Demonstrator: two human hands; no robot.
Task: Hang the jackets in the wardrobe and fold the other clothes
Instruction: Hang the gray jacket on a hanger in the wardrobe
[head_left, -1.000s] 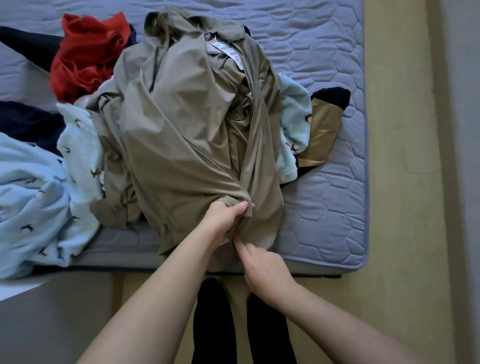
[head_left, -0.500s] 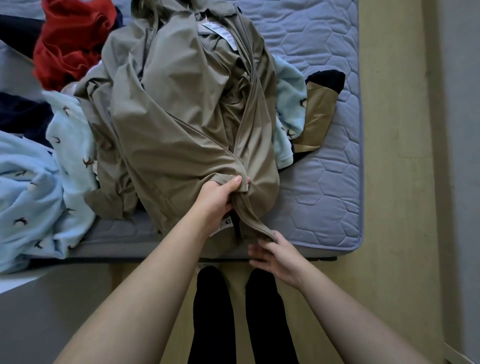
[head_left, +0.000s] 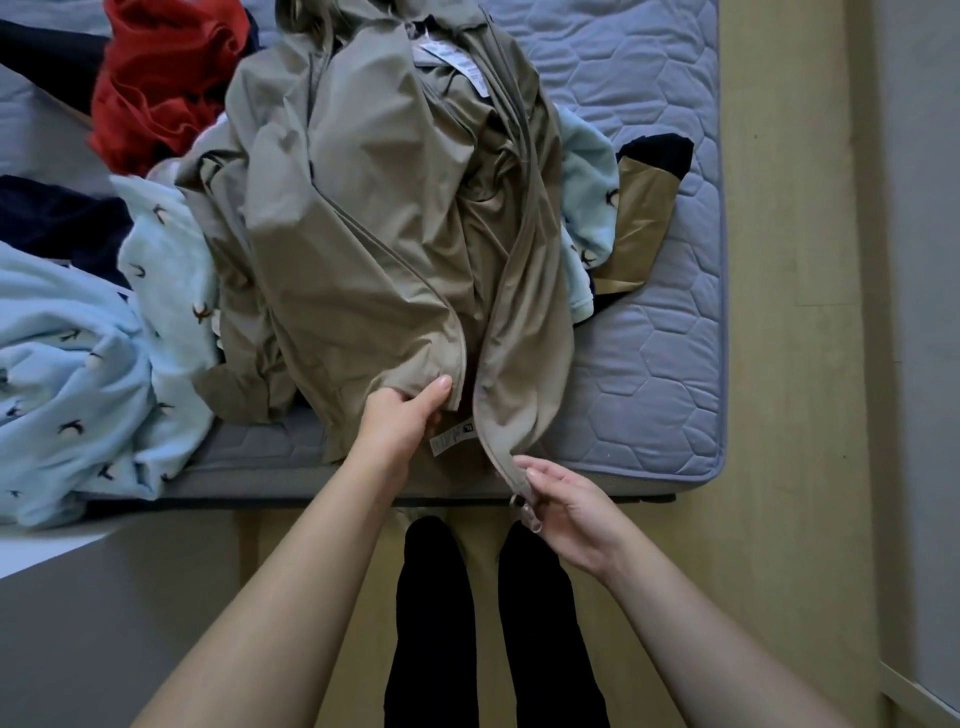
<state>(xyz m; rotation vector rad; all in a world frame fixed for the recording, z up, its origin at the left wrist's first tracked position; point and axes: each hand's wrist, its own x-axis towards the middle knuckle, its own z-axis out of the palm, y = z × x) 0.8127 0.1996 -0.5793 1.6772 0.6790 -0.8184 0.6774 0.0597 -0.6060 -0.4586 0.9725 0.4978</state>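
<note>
A khaki zip jacket lies crumpled on the blue-grey mattress, its front open toward me and a white care label showing inside. My left hand grips the bottom corner of the jacket's left front panel. My right hand pinches the bottom end of the right front panel at the zipper, over the mattress's near edge.
A red garment, a light blue fleece with small dark bird prints, dark navy clothes and a tan-and-black piece lie around the jacket. Yellow floor runs along the right. My black-clad legs stand at the mattress edge.
My hands have drawn apart, spreading the jacket's two front panels. My right hand slid down to the zipper end of the right panel and took hold of it.
</note>
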